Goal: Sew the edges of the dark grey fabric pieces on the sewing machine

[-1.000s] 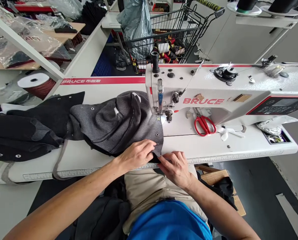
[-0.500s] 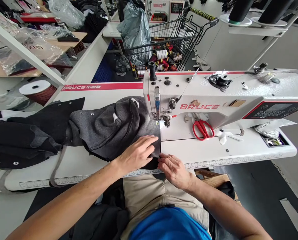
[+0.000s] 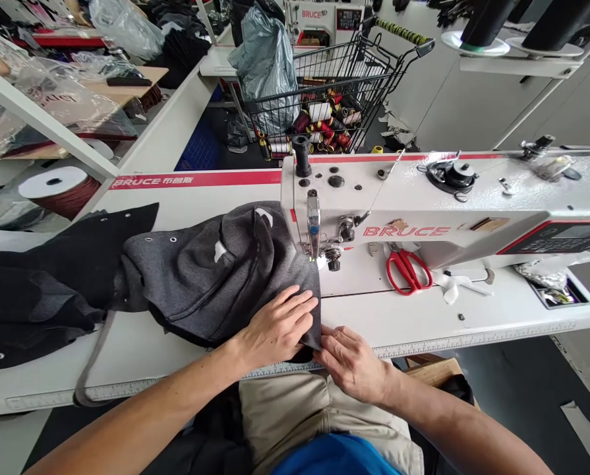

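Left hand [image 3: 275,325] flat on grey fabric [image 3: 210,277] beside "BRUCE" machine [image 3: 423,204]

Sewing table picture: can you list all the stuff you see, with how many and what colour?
sewing machine: one, white and red, on the table
table: one, white
grey cloth: one, under both hands, reaching the needle
black cloth: a pile, left on the table
scissors: one, red, under the machine arm
cart: one, black wire, behind the table, with thread spools
left hand: flat on the grey cloth
right hand: at the cloth's near corner
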### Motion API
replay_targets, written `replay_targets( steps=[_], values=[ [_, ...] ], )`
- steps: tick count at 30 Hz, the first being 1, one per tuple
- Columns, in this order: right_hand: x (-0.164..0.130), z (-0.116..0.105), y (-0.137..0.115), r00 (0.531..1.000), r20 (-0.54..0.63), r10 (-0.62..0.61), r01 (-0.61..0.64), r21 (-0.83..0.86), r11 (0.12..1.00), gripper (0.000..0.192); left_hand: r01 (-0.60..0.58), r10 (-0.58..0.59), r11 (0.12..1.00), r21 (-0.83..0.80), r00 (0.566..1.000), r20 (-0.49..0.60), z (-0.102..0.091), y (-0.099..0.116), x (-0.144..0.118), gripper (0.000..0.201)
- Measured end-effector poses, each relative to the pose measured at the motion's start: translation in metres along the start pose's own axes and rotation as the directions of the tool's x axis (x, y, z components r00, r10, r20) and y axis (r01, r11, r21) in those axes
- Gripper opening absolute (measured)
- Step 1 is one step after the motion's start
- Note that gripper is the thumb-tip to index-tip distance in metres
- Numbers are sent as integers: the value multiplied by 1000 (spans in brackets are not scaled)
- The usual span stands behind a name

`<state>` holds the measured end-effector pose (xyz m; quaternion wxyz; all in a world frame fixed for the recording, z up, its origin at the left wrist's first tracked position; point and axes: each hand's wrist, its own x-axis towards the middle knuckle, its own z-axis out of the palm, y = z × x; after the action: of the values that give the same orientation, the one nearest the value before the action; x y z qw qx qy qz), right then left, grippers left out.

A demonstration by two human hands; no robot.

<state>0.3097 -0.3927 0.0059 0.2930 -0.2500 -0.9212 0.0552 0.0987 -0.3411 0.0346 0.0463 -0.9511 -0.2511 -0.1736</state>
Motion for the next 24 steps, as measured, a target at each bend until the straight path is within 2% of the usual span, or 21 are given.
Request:
replay_targets(
  steps=[10,16,24],
  values=[
    [10,-1,5,992,122,-2,3,-16,1000,27,-6,9,997,73,999,-48,5,-7,-3,21],
    [30,-3,22,984,179,-7,21,-77,997,24,-25,29,998,65,997,-72,7,-31,5,19],
    [49,-4,47,976,218,3,27,-137,990,22,-59,62,991,120,998,-24,3,-59,25,13]
  ],
)
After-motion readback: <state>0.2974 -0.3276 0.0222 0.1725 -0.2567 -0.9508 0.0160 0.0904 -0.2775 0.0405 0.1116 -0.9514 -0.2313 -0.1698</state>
